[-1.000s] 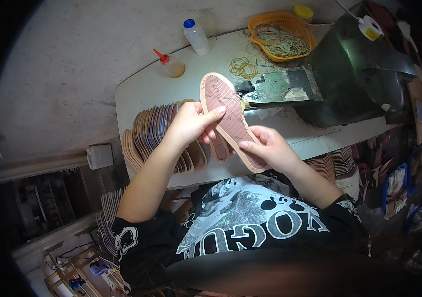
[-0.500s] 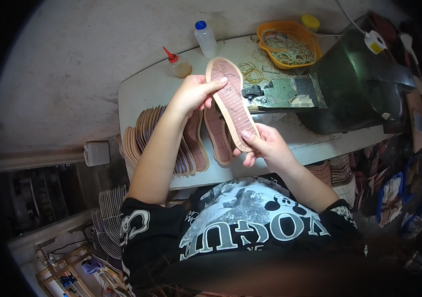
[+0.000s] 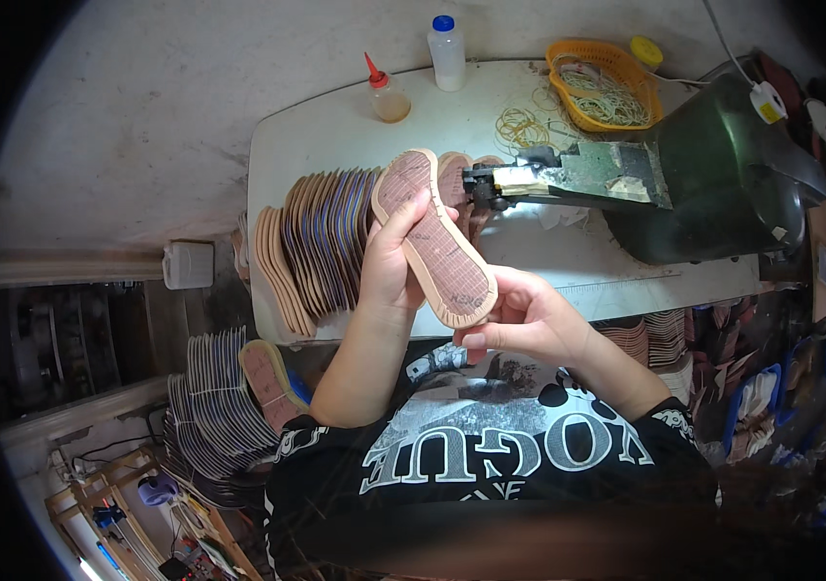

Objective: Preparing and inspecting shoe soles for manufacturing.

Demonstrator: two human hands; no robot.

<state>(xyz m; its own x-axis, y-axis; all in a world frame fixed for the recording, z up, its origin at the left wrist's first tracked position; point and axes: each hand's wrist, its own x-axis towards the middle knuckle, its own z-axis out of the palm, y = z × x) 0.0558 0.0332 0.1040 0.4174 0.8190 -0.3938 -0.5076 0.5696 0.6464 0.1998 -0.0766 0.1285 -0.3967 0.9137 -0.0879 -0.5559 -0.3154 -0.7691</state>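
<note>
A reddish-brown insole [image 3: 439, 254] with a pale beige stitched rim is tilted in front of my chest, its lower end toward the right. My left hand [image 3: 395, 254] grips it near the upper half, thumb lying on its face and the other fingers behind. At the lower end, my right hand [image 3: 537, 318] holds the edge between thumb and bent fingers; part of that grip is hidden. Just beyond is the arm of a green sewing machine [image 3: 577, 179], with more reddish insoles [image 3: 453, 174] lying by its head, partly covered by the held one.
A long row of stacked insoles [image 3: 321, 247] stands on the white table [image 3: 626, 254] at left. Behind are a red-tipped bottle [image 3: 389, 102], a blue-capped bottle [image 3: 447, 58] and an orange basket [image 3: 602, 82] of bands. More bundled insoles [image 3: 214, 397] sit lower left.
The insole has come down closer to my body and shows a different tilt and outline. Both hands have lowered with it, and my right thumb has shifted from its face to its lower edge.
</note>
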